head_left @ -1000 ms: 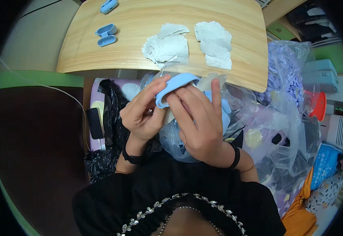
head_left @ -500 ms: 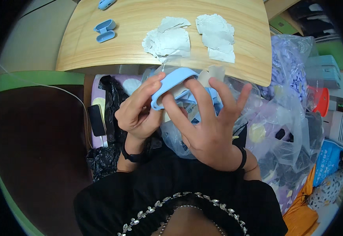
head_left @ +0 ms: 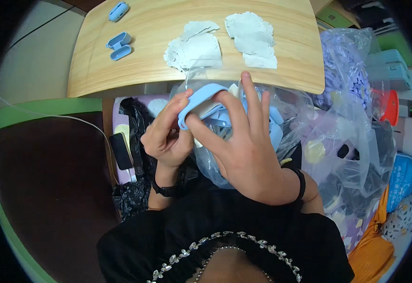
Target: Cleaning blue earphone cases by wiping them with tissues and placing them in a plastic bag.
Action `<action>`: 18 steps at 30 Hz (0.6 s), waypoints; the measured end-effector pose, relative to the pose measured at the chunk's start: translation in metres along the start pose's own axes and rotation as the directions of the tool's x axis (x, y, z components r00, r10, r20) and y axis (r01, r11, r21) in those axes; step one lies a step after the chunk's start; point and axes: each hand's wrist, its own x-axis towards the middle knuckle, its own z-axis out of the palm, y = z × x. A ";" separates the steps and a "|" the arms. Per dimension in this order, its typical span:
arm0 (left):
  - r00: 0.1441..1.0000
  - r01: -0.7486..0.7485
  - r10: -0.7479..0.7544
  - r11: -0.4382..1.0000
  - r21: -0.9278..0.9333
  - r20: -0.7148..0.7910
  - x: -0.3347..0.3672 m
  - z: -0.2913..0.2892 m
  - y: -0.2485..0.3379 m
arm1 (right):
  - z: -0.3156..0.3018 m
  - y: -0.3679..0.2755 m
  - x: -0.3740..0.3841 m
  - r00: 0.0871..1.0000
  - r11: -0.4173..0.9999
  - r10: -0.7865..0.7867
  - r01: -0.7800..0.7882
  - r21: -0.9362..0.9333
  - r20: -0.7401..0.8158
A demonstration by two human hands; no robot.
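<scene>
My left hand [head_left: 167, 134] is closed on the left end of a light-blue earbud case cover [head_left: 201, 100], which looks like soft silicone. The cover is tilted, and its open side faces my right hand [head_left: 258, 153]. The right hand's index and middle fingers reach into that opening, where something whitish shows; the other fingers point up and away. Directly below, a clear plastic bag [head_left: 211, 165] holds more light-blue pieces [head_left: 275, 127]. Fingers hide part of the cover's inside.
On the wooden table [head_left: 144, 70] lie an opened blue case cover [head_left: 119, 45], another blue cover [head_left: 118, 11] and two piles of torn whitish paper [head_left: 199, 49], [head_left: 253, 40]. A phone [head_left: 121, 151] and black bag [head_left: 142, 137] are at left. Clear plastic [head_left: 352, 155] covers the right side.
My right ring and little fingers have swung upward and closer together. The whitish piece behind them shows less now. Both hands stay on the cover, and the whole view has shifted slightly.
</scene>
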 end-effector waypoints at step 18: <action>0.985 0.137 -0.116 0.974 -0.179 0.125 0.014 -0.015 0.015 | -0.010 0.061 0.008 0.986 0.563 0.168 -0.089 0.822 -0.008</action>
